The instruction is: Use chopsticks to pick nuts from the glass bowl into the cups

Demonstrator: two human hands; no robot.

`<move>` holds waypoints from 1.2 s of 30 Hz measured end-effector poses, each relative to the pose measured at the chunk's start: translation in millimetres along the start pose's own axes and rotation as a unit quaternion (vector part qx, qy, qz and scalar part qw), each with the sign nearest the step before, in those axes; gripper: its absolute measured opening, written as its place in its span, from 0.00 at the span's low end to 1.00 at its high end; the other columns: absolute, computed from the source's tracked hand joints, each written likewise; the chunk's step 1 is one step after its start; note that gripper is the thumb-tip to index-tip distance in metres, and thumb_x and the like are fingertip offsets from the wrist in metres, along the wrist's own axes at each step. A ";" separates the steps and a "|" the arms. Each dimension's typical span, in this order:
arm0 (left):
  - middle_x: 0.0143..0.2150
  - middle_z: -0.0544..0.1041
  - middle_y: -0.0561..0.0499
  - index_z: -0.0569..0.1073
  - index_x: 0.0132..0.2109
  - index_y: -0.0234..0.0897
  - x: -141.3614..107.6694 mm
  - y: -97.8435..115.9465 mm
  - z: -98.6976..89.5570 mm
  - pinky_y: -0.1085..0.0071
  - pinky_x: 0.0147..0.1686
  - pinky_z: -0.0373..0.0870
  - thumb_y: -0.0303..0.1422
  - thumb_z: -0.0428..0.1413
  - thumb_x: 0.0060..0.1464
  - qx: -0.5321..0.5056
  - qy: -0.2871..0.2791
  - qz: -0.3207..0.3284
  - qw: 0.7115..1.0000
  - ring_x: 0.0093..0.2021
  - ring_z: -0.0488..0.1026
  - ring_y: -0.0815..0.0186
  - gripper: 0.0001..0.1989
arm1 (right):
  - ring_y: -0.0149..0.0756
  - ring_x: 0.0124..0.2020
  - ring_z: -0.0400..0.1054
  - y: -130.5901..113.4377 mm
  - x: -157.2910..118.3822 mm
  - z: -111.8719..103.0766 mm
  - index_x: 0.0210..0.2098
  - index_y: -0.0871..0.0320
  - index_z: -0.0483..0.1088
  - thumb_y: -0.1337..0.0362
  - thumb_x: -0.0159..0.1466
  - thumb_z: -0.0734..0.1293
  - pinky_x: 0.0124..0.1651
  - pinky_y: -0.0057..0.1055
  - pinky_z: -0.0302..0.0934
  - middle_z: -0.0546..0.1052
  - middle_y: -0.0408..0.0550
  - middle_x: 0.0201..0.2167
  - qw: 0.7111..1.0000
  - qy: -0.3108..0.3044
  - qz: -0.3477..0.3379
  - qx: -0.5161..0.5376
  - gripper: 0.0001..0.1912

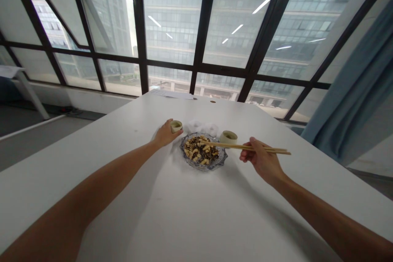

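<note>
My left hand (166, 133) is closed around the side of a small pale green cup (176, 126), left of and behind a glass dish. The clear dish (220, 160) has a jagged rim and holds a mix of dark striped seeds and pale yellow pieces (201, 150). In my right hand (261, 159) is a pair of wooden chopsticks (235, 145), lying nearly level with their tips over the food. Whether the tips pinch a piece is too small to tell. A second pale green cup (229, 137) stands behind the dish on the right, beyond the chopsticks.
Crumpled clear plastic (202, 127) lies behind the dish. White papers (172, 94) and a small brown round thing (213, 101) rest near the far edge of the white table (147, 221). Dark-framed windows stand beyond; a blue curtain (353, 86) hangs at right.
</note>
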State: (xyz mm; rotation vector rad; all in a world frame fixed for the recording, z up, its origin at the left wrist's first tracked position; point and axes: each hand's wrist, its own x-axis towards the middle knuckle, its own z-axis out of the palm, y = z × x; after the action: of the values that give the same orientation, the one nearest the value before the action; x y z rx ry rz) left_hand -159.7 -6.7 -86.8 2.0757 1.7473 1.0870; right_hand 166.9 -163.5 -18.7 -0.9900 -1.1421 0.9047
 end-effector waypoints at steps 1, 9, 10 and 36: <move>0.60 0.74 0.39 0.60 0.67 0.38 0.0 0.1 -0.1 0.58 0.58 0.69 0.52 0.61 0.55 0.000 0.001 -0.001 1.000 0.59 0.74 0.50 0.40 | 0.35 0.16 0.69 7.3 -3.4 -3.8 0.23 0.59 0.74 0.43 0.49 0.79 0.19 0.31 0.64 0.74 0.46 0.15 0.999 0.014 0.023 0.030 0.24; 0.61 0.74 0.38 0.60 0.67 0.36 -1.1 0.9 -1.5 0.60 0.57 0.70 0.52 0.61 0.55 0.005 0.000 0.000 1.000 0.59 0.74 0.51 0.40 | 0.34 0.18 0.69 41.2 -23.4 -22.6 0.24 0.58 0.73 0.46 0.52 0.78 0.21 0.31 0.67 0.74 0.46 0.18 0.991 0.067 0.067 0.092 0.22; 0.61 0.74 0.38 0.60 0.67 0.37 -1.3 1.0 -1.7 0.60 0.57 0.70 0.52 0.61 0.55 0.006 0.000 0.000 1.000 0.59 0.74 0.52 0.40 | 0.34 0.18 0.69 41.8 -23.7 -22.4 0.25 0.58 0.73 0.45 0.52 0.78 0.21 0.31 0.67 0.75 0.46 0.18 0.991 0.069 0.061 0.092 0.22; 0.53 0.77 0.38 0.67 0.59 0.38 -7.6 11.3 -7.9 0.56 0.55 0.69 0.54 0.64 0.49 0.078 0.029 -0.014 0.996 0.56 0.74 0.46 0.37 | 0.38 0.19 0.72 32.7 -40.0 -12.4 0.28 0.57 0.73 0.40 0.63 0.68 0.24 0.36 0.69 0.76 0.48 0.19 0.988 0.056 -0.093 -0.107 0.26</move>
State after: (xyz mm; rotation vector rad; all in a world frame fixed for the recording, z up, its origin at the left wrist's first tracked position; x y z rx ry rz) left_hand -156.4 -18.9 -77.5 2.1196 1.9407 1.0444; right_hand 169.2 -192.7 -62.9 -1.0736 -1.2307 0.5785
